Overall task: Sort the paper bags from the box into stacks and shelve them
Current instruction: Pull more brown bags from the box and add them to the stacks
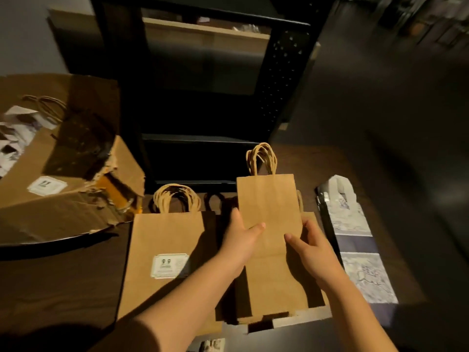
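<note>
My left hand (242,240) and right hand (313,250) each grip the plain bag (270,207) by its sides, above a stack (314,301), right of the labelled stack (162,245), far right of the box (63,158).

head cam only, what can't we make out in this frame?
- Label text on the left kraft stack: too small and blurred.
- Bag count in the held stack: seen face-on, with the left hand and right hand over it.
- Cardboard box contents: cut off by the left edge.
- Shelf unit interior: too dark.
</note>
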The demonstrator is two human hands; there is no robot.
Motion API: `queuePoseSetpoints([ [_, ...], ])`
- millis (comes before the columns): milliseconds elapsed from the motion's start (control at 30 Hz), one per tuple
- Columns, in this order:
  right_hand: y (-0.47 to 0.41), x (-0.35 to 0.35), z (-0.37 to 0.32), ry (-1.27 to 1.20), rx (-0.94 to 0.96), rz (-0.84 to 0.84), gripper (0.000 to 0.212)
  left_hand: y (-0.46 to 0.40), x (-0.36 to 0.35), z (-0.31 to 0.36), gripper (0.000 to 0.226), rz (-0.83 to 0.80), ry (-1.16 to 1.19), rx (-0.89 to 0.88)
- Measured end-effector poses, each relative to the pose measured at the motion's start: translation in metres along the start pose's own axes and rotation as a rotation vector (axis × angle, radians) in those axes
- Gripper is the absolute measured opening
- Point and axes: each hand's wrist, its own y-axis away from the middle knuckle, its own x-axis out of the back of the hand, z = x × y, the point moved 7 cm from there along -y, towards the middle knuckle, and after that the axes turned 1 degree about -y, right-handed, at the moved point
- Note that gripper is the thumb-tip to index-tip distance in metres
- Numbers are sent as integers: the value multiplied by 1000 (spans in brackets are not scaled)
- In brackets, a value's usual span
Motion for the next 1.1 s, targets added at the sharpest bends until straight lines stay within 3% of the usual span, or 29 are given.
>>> queuePoseSetpoints([
  [133,-11,75,31,74,-74,85,22,-12,-77,-8,32,-155,-129,110],
  [300,-43,130,93,343,-250,107,17,-19,-152,-33,55,-198,-19,310],
  [400,-59,137,112,428,-257,89,22,-27,-177,-44,72,-151,41,370],
  [600,-90,125,122,547,-267,72,7,-51,-184,-60,65,28,23,425],
  [667,-96,118,127,525,-282,74,18,-55,-184,-64,73,73,-24,422],
  [833,-112,111,148,559,-340,63,8,-57,-184,-70,84,117,-68,441],
  [967,-118,109,157,594,-383,39,28,-59,-183,-71,83,141,-74,448],
  [1100,-119,103,161,606,-401,26,19,-60,-182,-72,81,165,-53,434],
])
